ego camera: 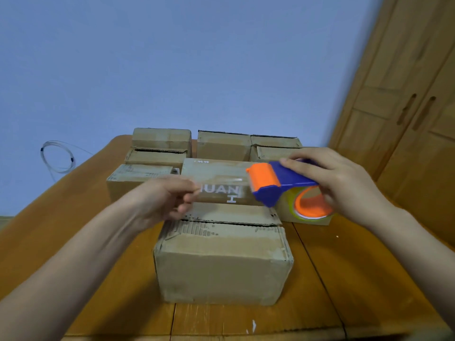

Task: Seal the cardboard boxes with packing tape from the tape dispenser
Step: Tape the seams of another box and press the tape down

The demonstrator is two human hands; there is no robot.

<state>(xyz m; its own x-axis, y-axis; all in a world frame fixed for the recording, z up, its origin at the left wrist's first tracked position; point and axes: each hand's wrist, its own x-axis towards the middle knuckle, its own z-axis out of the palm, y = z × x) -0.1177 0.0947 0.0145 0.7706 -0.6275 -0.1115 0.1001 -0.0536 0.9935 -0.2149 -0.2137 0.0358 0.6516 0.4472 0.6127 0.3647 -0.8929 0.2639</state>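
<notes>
A cardboard box (pixel 222 264) stands on the wooden table (pixel 344 279) right in front of me, its top flaps closed with the seam showing. My right hand (pixel 342 183) grips a blue and orange tape dispenser (pixel 280 185) above the box's far right corner. From the dispenser a strip of clear tape (pixel 221 190) stretches left. My left hand (pixel 167 198) pinches the strip's free end above the box's far left side. Behind the strip lies a box printed with white letters (pixel 216 173).
Several more cardboard boxes (pixel 162 143) stand in rows at the back of the table. A coil of clear tubing (pixel 57 156) hangs on the blue wall at the left. A wooden wardrobe (pixel 406 107) fills the right side.
</notes>
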